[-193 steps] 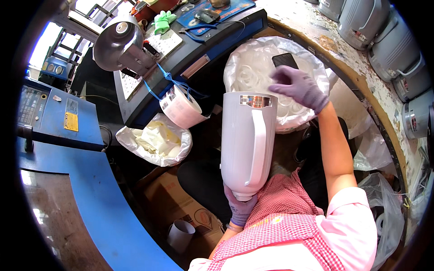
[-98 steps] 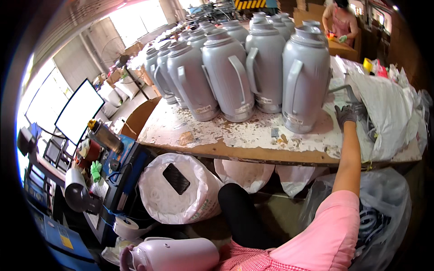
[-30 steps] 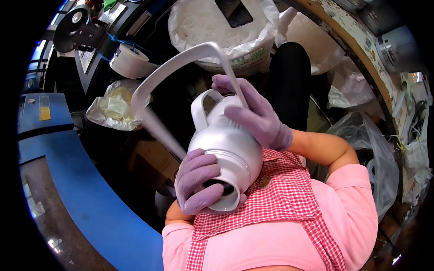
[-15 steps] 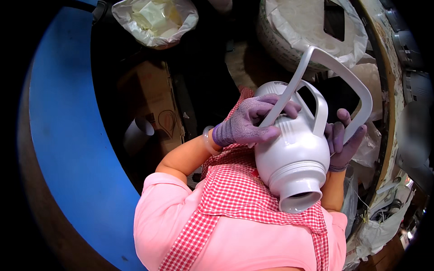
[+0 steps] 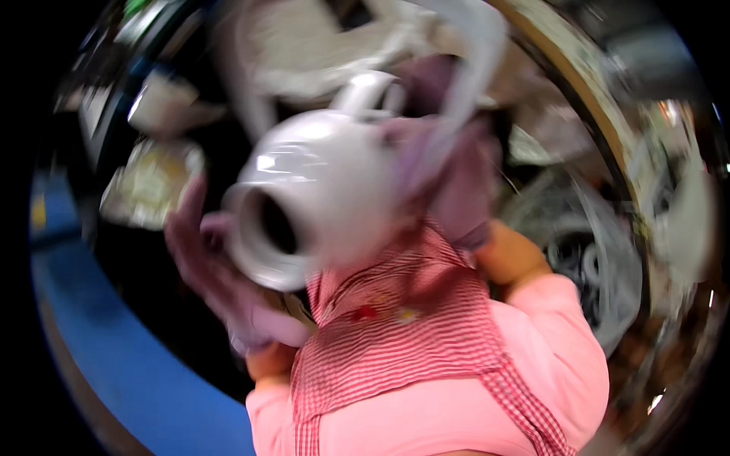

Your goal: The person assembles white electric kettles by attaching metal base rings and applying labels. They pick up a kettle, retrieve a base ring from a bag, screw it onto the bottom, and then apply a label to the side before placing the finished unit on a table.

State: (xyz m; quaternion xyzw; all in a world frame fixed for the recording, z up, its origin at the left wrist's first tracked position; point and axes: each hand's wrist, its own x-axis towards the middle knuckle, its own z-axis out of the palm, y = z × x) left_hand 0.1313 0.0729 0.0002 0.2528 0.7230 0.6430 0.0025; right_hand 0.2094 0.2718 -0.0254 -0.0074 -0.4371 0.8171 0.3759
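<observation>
A glossy white jug body [image 5: 327, 182] with a round dark mouth and a long carrying handle [image 5: 487, 45] is tilted in front of my chest. Its mouth points to the lower left. My right hand [image 5: 460, 171], in a purple glove, grips the jug on its right side; motion blur and the jug hide part of its fingers. My left hand [image 5: 220, 270], gloved too, is beside the mouth with its fingers stretched out and apart. Whether it touches the rim is too blurred to tell.
A large container lined with white sheeting [image 5: 304, 53] stands ahead, with a dark flat object on top. A white bag with yellowish contents [image 5: 152, 182] is at the left. A blue surface [image 5: 144, 357] curves along the left; a clear plastic bag [image 5: 593, 258] hangs at the right.
The jug has moved left in view and swung round, its mouth now facing lower left. My left hand has let go of the carrying handle and spread its fingers. The whole view has turned.
</observation>
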